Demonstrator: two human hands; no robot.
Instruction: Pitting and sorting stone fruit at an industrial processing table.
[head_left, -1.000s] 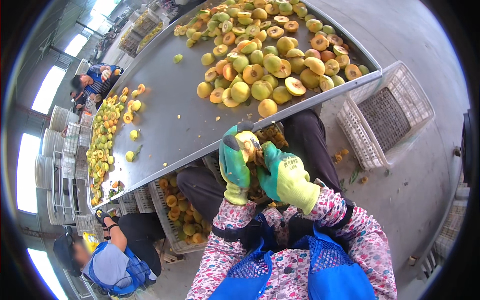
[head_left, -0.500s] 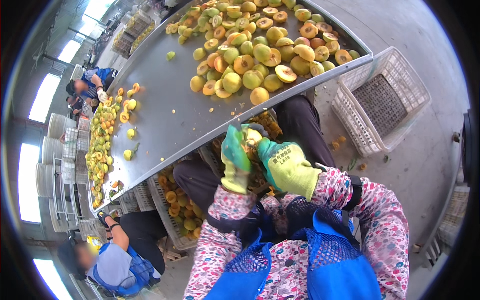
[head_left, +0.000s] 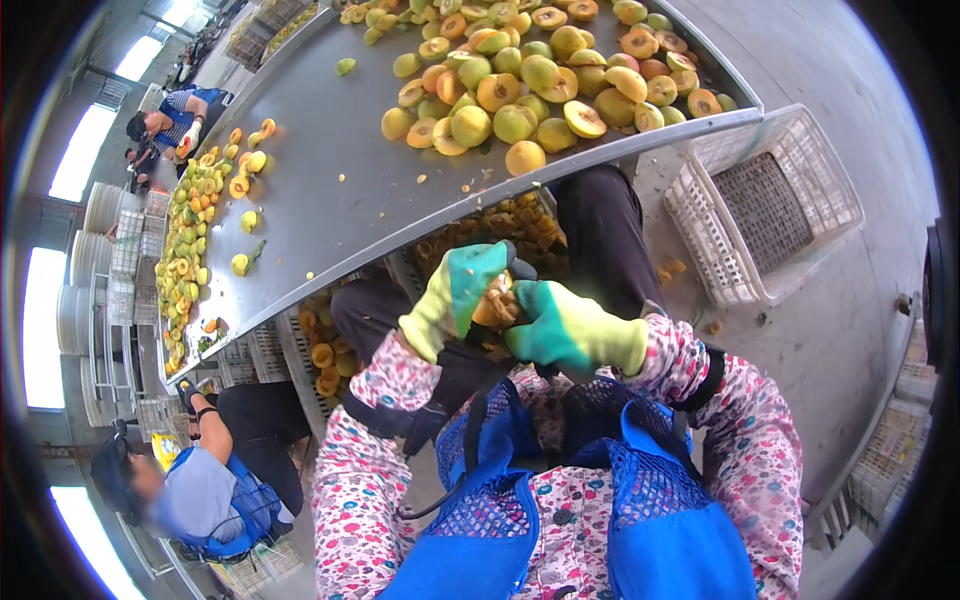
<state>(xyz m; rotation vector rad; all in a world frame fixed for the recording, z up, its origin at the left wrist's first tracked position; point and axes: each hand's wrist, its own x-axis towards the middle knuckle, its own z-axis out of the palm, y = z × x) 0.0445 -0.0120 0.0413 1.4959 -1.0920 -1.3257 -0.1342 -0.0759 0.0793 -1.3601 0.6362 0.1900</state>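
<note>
Row of cut fruit (head_left: 185,255): along the left edge of the surface (head_left: 320,165), well apart from both hands.
Left grip: gloved left hand (head_left: 463,292), below the surface's near edge, fingers closed round a piece of fruit (head_left: 495,302); judged sound if firm at the sides, fingertips clear of the cut face.
Piece of fruit: between the hands, below that same edge, ragged inner side partly showing; best turned in small steps under light pressure, since soft flesh would likely bruise.
Right grip: gloved right hand (head_left: 562,328), against the fruit's right side, below the surface; how far closed, and on what, cannot be told; short, controlled movements advised.
White crate (head_left: 715,245): right of the surface, apart from the hands.
</note>
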